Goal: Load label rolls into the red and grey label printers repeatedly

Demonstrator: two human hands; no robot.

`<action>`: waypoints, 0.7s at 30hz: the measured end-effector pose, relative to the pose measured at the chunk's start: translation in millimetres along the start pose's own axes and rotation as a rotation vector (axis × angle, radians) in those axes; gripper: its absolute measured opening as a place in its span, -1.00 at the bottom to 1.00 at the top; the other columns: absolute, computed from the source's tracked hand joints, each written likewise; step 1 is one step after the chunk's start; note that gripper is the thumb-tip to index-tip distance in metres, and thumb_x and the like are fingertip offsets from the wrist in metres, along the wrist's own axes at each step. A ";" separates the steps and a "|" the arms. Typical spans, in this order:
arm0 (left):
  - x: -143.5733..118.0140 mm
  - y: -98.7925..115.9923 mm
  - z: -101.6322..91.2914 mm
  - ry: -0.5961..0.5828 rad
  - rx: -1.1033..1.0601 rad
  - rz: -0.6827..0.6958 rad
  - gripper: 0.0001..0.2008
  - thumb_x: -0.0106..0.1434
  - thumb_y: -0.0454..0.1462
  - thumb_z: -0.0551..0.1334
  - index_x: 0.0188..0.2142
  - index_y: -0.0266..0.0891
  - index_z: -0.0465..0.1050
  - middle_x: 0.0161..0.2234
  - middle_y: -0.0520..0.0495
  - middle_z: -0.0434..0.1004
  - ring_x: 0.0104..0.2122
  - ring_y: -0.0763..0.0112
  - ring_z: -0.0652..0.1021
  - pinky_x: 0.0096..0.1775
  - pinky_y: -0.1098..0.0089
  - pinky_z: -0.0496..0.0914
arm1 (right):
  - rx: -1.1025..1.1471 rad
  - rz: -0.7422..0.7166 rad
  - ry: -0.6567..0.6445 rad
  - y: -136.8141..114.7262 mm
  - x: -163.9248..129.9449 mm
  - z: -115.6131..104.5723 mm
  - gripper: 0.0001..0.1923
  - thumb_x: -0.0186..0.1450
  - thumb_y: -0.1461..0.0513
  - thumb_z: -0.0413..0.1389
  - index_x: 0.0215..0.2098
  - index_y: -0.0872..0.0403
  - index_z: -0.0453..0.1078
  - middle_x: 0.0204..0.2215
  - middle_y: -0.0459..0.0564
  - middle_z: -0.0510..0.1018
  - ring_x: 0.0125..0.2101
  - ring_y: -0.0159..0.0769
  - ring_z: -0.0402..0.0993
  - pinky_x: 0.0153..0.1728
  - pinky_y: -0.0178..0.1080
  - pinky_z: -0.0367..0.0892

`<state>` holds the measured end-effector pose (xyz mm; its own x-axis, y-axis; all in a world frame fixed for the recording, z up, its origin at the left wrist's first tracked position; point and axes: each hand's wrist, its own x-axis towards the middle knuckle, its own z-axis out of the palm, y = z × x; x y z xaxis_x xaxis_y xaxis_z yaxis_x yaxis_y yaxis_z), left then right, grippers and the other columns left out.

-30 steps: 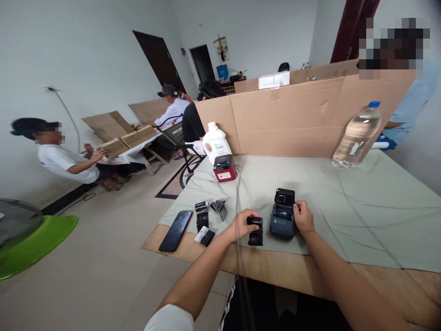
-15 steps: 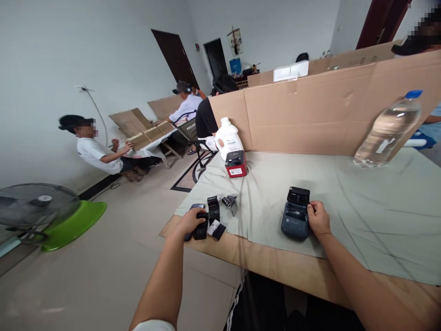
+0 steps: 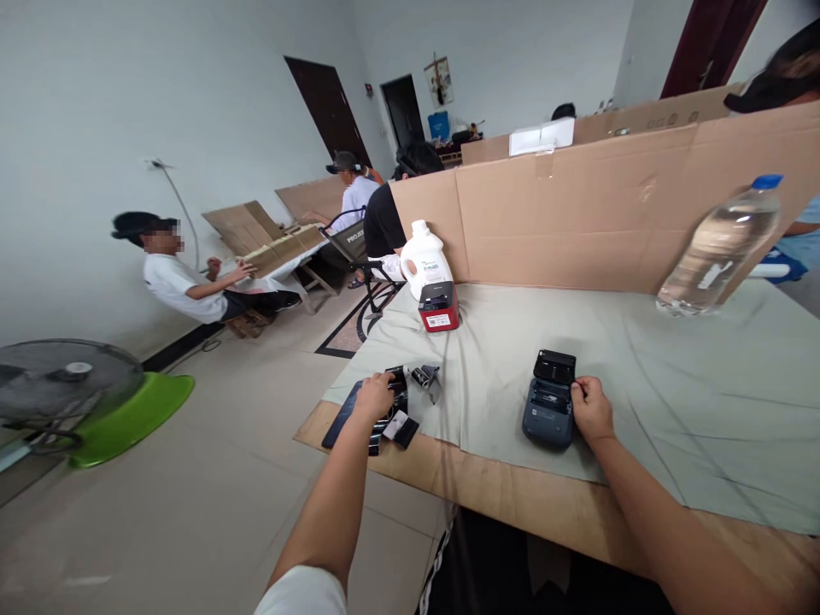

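Observation:
On the cloth-covered table stands a small dark portable printer (image 3: pixel 549 412) with its black lid (image 3: pixel 554 366) flipped up. My right hand (image 3: pixel 593 408) is closed at its right edge, thumb and finger pinched beside the lid hinge. At the table's near left corner my left hand (image 3: pixel 375 397) is closed on a glossy black ribbon strip (image 3: pixel 377 436); its fingertips are partly hidden. A dark phone-like slab (image 3: pixel 342 415) lies left of that hand. Right of it are a small black-and-white piece (image 3: pixel 401 429) and a crumpled silver-black scrap (image 3: pixel 427 382).
Behind stand a red-and-black box (image 3: pixel 439 307), a white jug (image 3: pixel 425 258) and a tilted water bottle (image 3: pixel 717 248) against a cardboard partition (image 3: pixel 576 222). A green-based fan (image 3: pixel 134 418) is on the floor at left. Several people sit at other tables.
My left hand has shifted right and slightly up over the black ribbon, uncovering more of the dark slab. My right hand and the printer stay nearly in place.

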<state>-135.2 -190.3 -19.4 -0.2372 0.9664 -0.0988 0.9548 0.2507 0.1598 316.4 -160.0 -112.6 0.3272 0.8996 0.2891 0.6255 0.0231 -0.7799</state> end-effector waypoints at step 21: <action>40.4 17.6 7.2 -0.021 0.123 0.085 -0.40 0.11 -0.47 0.09 0.17 -0.13 0.23 0.10 -0.25 0.31 0.06 0.00 0.35 0.03 0.08 0.24 | 0.009 -0.019 0.017 -1.4 -1.0 1.5 -0.71 0.22 0.06 -0.13 -0.27 0.03 0.30 -0.40 0.05 0.55 -0.40 -0.16 0.45 -0.36 -0.20 0.28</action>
<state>-126.7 -147.3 -27.7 -0.1520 0.9822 -0.1103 0.9863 0.1579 0.0472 314.1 -160.2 -112.6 0.3271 0.8916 0.3131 0.6254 0.0441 -0.7790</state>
